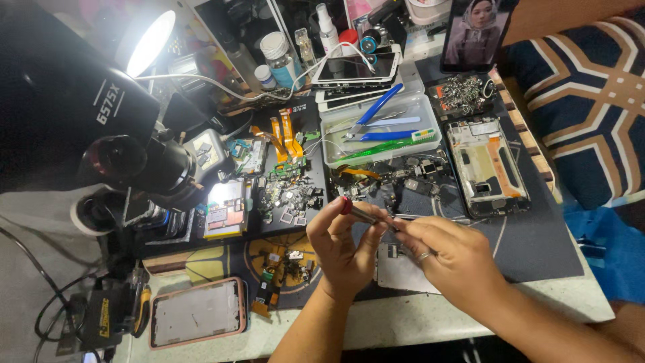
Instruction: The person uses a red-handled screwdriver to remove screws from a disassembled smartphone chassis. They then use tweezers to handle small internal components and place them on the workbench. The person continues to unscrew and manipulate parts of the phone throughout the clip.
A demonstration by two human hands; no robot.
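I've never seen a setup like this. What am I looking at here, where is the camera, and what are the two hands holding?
There is no machine: a person works with bare hands, filmed by a camera worn on the head, looking down. The left hand pinches a small red-capped screwdriver; the right hand meets it at the tip, over a pale phone part on the dark work mat. Around them lie an opened phone frame, a clear tray of blue pliers, loose small parts, a pink phone case and a black microscope beneath a lit lamp.

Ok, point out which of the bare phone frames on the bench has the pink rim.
The pink-rimmed frame lying at the near left edge of the bench, left of the left hand. The other open frame, at the far right, has a dark rim.
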